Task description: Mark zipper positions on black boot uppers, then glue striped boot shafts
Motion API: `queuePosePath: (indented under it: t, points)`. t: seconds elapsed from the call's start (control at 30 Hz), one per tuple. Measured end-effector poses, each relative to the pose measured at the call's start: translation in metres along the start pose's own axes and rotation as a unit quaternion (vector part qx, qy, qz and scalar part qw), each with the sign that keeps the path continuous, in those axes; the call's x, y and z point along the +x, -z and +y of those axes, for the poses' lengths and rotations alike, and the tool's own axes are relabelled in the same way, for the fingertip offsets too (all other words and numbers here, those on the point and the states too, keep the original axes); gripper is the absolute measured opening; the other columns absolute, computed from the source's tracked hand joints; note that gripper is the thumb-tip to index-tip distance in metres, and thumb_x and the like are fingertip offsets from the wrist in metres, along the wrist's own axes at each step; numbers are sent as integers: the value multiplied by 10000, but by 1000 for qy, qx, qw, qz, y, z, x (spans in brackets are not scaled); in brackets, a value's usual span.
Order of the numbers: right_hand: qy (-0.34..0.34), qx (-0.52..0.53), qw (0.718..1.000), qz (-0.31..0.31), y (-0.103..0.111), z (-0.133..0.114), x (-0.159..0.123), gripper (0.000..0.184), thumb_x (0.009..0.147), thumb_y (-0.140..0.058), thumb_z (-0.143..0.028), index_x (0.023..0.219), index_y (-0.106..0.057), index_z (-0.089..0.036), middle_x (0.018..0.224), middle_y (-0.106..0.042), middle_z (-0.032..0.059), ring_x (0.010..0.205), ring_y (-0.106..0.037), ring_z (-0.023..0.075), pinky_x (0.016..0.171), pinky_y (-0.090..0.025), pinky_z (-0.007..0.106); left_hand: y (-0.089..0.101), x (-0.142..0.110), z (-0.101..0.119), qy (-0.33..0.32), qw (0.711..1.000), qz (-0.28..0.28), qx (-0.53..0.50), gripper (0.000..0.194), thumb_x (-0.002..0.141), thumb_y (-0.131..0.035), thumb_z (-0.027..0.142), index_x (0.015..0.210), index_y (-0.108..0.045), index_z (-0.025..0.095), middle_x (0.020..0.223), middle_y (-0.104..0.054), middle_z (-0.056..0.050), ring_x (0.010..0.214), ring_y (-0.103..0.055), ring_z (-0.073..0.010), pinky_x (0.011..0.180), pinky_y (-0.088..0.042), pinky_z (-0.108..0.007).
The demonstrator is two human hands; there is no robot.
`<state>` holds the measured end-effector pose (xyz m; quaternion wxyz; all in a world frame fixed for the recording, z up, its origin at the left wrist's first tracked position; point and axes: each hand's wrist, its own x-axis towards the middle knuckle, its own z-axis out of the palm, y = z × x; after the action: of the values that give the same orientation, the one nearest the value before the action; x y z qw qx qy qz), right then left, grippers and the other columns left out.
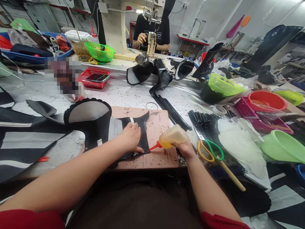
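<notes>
My right hand (184, 147) is wrapped around a glue bottle (172, 135) of yellowish liquid, tilted so its red nozzle tip meets the edge of a black leather boot piece (144, 127). Flat on that piece rests my left hand (131, 135), thumb spread toward the edge near the nozzle and fingers close to a white strip. A light grey backing shows on part of the leather, which extends left to a rounded, scalloped end (88, 109). Under the piece lies a pinkish-brown board (160, 117) marked with dark smears.
Black strips (171, 109) lie beyond the board. Green-and-yellow-handled scissors (211, 149) and a wooden stick (231, 175) sit to the right, near plastic baskets (283, 146). A red tray (95, 79) holds a phone. Across the table, another person (152, 35) sits behind a sewing machine (115, 28).
</notes>
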<state>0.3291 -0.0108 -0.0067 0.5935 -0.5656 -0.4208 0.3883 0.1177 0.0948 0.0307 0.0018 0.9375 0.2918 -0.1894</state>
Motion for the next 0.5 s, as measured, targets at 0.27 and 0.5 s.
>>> queuePosePath:
  t: [0.27,0.5]
  points:
    - [30,-30,998,37,-19,-7,25,573,461,-780,-373,919,-476,-210,857,-578,34,835,-571,243,726,-495,415,3,-2,1,4,1000,-22,11,937,633,-554,663,1283,-384,10,1329,-350,-284,1278,-249,-359,1012,-165,-469]
    - [63,-57,994,67,-33,-4,47,555,460,-776,-391,870,-452,-203,842,-545,24,820,-555,221,741,-488,410,-1,-1,-1,-4,1000,-1,4,955,613,-563,669,1277,-392,6,1312,-376,-286,1258,-277,-376,1007,-161,-488]
